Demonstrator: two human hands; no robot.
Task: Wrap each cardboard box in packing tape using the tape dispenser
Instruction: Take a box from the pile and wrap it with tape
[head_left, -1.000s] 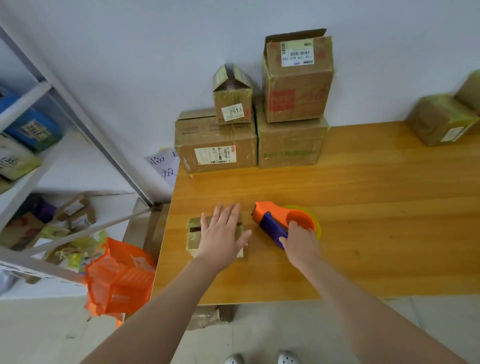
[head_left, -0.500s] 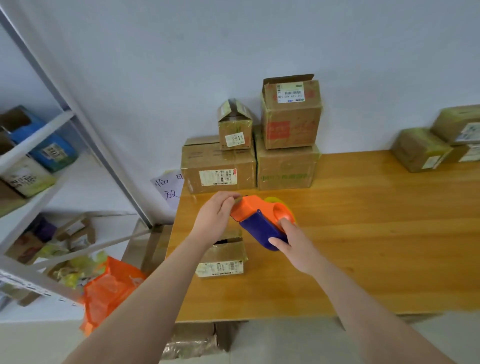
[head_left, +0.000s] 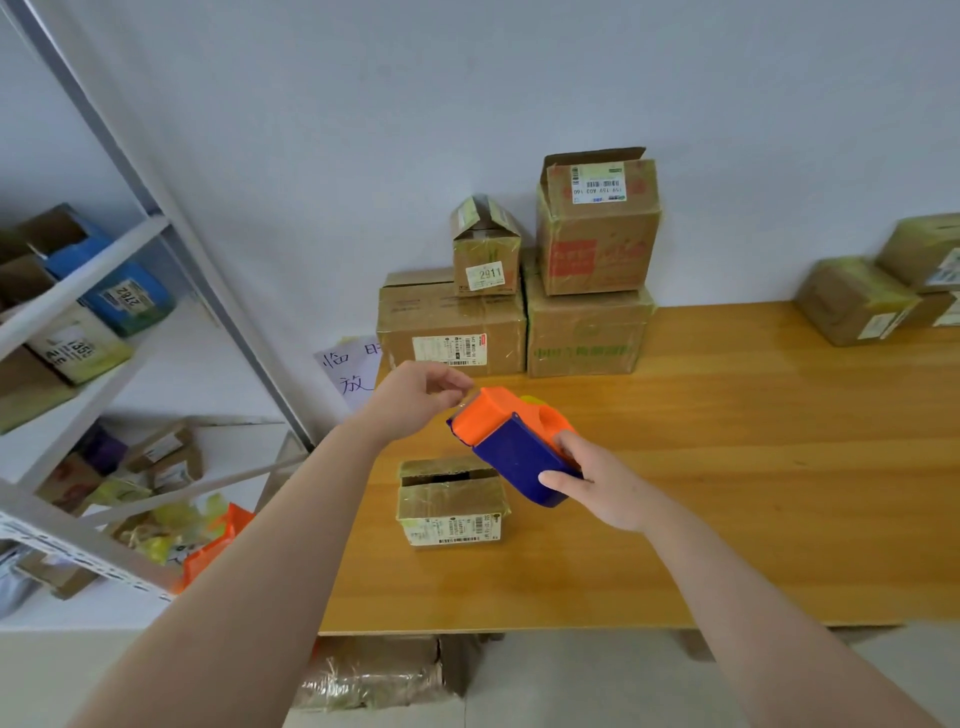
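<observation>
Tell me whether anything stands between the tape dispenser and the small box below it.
Nothing visible does. The right hand holds the tape dispenser above the small cardboard box on the table; the left hand is at the dispenser's mouth, outside that gap.

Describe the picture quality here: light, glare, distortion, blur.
Head view: soft, even light with faint shadows; the wide lens slants the shelf post; mild sheen on the table and the taped small box; the tape dispenser in the right hand looks sharp.
</observation>
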